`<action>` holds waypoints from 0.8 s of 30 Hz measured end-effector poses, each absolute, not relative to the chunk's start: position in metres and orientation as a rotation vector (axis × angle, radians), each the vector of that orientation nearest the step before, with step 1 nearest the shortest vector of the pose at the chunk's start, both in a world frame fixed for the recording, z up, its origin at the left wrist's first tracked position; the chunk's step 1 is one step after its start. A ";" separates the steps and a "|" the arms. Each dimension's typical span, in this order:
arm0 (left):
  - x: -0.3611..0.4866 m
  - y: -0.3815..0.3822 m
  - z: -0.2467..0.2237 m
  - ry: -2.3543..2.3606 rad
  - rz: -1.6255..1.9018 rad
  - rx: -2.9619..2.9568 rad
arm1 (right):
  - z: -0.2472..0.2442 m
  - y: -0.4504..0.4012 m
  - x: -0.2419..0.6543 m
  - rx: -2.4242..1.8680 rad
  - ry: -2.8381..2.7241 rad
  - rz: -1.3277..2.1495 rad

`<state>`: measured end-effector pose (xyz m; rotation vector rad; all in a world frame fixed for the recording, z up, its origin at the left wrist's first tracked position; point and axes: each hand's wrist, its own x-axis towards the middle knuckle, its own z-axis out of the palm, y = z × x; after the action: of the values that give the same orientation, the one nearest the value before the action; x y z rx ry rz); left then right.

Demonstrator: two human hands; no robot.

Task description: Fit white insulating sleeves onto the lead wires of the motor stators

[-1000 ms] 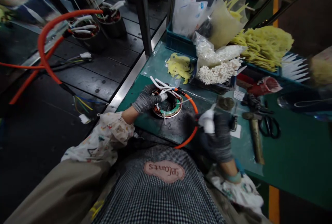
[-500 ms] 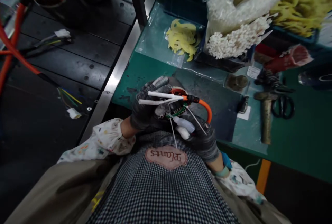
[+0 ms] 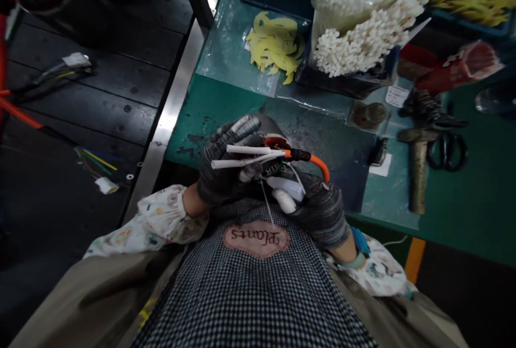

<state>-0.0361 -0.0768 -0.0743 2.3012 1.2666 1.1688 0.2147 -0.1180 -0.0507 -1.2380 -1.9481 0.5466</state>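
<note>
Currently, one wound core (image 3: 276,142) is held at the desk (image 3: 226,92) edge, left hand (image 3: 220,160) clamped on it, right hand (image 3: 322,205) beside a white strip (image 3: 268,203), its finger grip indeterminable, steady bracing advisable

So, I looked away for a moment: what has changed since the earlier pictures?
The wound part, upright on the bench a second ago, is now tipped toward the person. The right hand has come left to it, holding a white tool; the left hand stays on it. The hammer, scissors and yellow pieces lie as before.
</note>
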 end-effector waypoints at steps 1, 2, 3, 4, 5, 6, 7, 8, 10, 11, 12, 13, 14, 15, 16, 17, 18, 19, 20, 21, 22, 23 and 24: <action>-0.035 -0.074 -0.071 1.244 1.158 2.326 | -0.050 -0.118 0.217 -1.247 -1.950 0.519; -0.034 -0.071 -0.067 1.226 1.131 2.351 | -0.050 -0.118 0.220 -1.257 -1.950 0.495; -0.032 -0.068 -0.064 1.216 1.105 2.377 | -0.049 -0.118 0.223 -1.273 -1.949 0.479; -0.029 -0.065 -0.060 1.216 1.081 2.403 | -0.049 -0.118 0.227 -1.295 -1.943 0.474; -0.026 -0.062 -0.057 1.221 1.061 2.429 | -0.048 -0.118 0.231 -1.320 -1.932 0.484; -0.022 -0.058 -0.055 1.233 1.046 2.451 | -0.047 -0.117 0.234 -1.353 -1.914 0.511; -0.019 -0.055 -0.053 1.237 1.031 2.470 | -0.046 -0.116 0.237 -1.385 -1.894 0.548; -0.014 -0.051 -0.051 1.232 1.016 2.486 | -0.045 -0.114 0.240 -1.410 -1.877 0.589; -0.007 -0.044 -0.048 1.201 0.999 2.497 | -0.042 -0.111 0.244 -1.426 -1.870 0.641; -0.004 -0.039 -0.046 1.182 0.988 2.499 | -0.041 -0.110 0.245 -1.422 -1.885 0.650; -0.001 -0.035 -0.045 1.169 0.972 2.504 | -0.040 -0.108 0.246 -1.414 -1.908 0.647; 0.002 -0.031 -0.043 1.163 0.949 2.511 | -0.040 -0.107 0.247 -1.406 -1.932 0.631; 0.005 -0.027 -0.041 1.169 0.920 2.511 | -0.039 -0.107 0.248 -1.396 -1.950 0.603; 0.008 -0.024 -0.038 1.182 0.877 2.503 | -0.039 -0.106 0.249 -1.384 -1.963 0.566; 0.011 -0.021 -0.036 1.207 0.832 2.483 | -0.038 -0.105 0.251 -1.380 -1.969 0.519; 0.014 -0.017 -0.033 1.236 0.790 2.456 | -0.038 -0.105 0.253 -1.388 -1.967 0.466; 0.018 -0.014 -0.030 1.264 0.756 2.431 | -0.038 -0.104 0.255 -1.406 -1.960 0.421; 0.022 -0.011 -0.027 1.287 0.726 2.412 | -0.039 -0.102 0.256 -1.432 -1.949 0.384; 0.026 -0.008 -0.025 1.299 0.694 2.406 | -0.040 -0.101 0.258 -1.461 -1.940 0.362; 0.030 -0.004 -0.022 1.306 0.667 2.410 | -0.041 -0.098 0.260 -1.484 -1.931 0.356; 0.034 -0.001 -0.021 1.306 0.639 2.419 | -0.043 -0.096 0.261 -1.494 -1.921 0.362; 0.037 0.003 -0.019 1.305 0.609 2.426 | -0.045 -0.094 0.261 -1.496 -1.912 0.376; 0.040 0.007 -0.018 1.306 0.577 2.427 | -0.048 -0.091 0.261 -1.503 -1.902 0.388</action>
<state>0.0403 0.0065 -0.0180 2.4272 1.3062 0.5773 0.2610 -0.0913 -0.0482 -1.5026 -1.9024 0.3883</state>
